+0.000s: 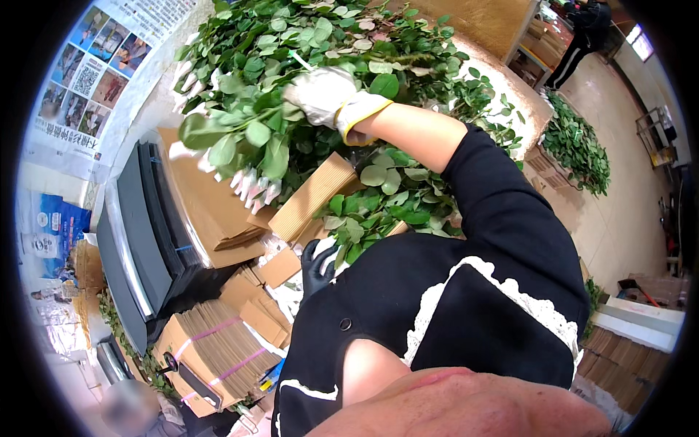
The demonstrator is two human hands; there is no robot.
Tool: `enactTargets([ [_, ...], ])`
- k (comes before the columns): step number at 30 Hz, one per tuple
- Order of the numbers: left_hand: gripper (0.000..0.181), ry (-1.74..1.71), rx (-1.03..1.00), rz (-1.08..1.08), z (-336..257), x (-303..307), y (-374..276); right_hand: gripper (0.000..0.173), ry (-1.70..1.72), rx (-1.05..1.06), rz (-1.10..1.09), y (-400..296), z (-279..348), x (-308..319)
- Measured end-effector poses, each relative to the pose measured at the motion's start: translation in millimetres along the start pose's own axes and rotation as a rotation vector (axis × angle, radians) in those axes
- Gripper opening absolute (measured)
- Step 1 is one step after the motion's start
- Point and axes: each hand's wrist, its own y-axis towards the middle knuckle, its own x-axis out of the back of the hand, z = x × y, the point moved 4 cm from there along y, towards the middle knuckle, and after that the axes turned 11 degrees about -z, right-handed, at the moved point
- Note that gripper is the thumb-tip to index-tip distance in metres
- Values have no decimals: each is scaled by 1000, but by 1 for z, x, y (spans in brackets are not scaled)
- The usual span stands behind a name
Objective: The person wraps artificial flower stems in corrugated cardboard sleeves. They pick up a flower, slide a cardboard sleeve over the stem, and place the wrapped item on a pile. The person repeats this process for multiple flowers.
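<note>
My right hand [325, 97], in a white work glove with a yellow-edged cuff, is raised over a large heap of leafy cut stems, apparently roses [306, 33]. It is blurred, with its fingers closed around a leafy stem [256, 123] that points left. White sleeved flower heads [254, 185] show below those leaves. My left hand [317, 267] wears a black glove and sits low, close to my body. Its fingers curl around a white wrapped flower head [329, 254] beside green leaves [352, 229]; my clothing hides part of it. Between the hands lies a strip of corrugated cardboard [312, 196].
Cardboard sheets [202, 191] and dark grey boards [139, 218] stand left. A strapped cardboard stack [218, 349] is nearer. Posters with writing [98, 65] cover the wall. More foliage [579, 142] tops a box at right. One person [587, 33] stands beyond; another [131, 409] is lower left.
</note>
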Motion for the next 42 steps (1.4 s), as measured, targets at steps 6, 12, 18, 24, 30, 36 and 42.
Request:
enactTargets([
  [6, 43, 36, -24, 40, -1, -4, 6, 33, -166, 5, -112, 10, 7, 18],
  [12, 46, 111, -102, 65, -9, 3, 8, 24, -147, 46, -153, 7, 14, 7],
  [18, 43, 294, -206, 171, -55, 22, 27, 27, -159, 260, -318, -8, 12, 31],
  [24, 35, 368, -301, -429, -153, 95, 81, 30, -206, 333, -258, -23, 7, 8],
  [30, 58, 1271, -532, -564, -161, 108, 160, 58, -149, 464, -122, -41, 6, -25],
  [36, 46, 1116, -436, -232, -89, 85, 157, 68, 29, 473, 202, -19, -11, -22],
  [42, 47, 757, -387, -131, -56, 72, 158, 40, 298, 295, 610, -22, -42, -53],
])
